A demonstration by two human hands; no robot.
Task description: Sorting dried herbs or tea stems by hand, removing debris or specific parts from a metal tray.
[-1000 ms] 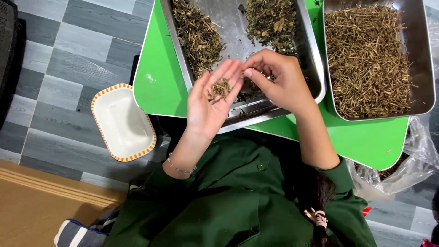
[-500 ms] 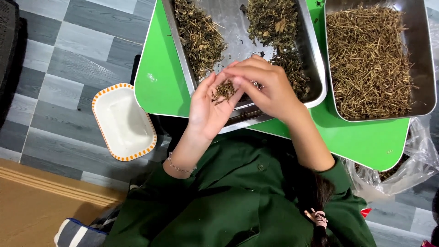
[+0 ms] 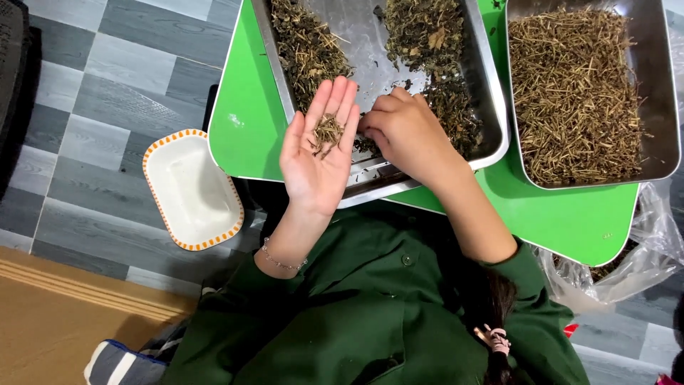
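Head view looks straight down on you: your left hand [image 3: 317,153] lies palm up, fingers flat and spread wide in a slack grip, with a small heap of dried brown herb bits [image 3: 326,133] resting loose on the palm. It hovers over the near left corner of the shiny rectangular steel tray [image 3: 370,53]. Just to its right, your right hand [image 3: 406,128] is curled knuckles up, fingertips pinched down among the dried herbs at the tray's near edge; what the pinch holds, you cannot tell from here. Inside that tray sit a dark green-brown pile of dried leaves on the left [image 3: 306,43] and another on the right [image 3: 434,50], bare metal between them. The tray rests on a bright green tabletop [image 3: 242,121]. To the right stands a second steel tray [image 3: 659,93] filled with pale straw-coloured stems [image 3: 573,93]. On the grey tiled floor [image 3: 100,93] at left lies a white rectangular dish with an orange-dashed rim [image 3: 192,189].
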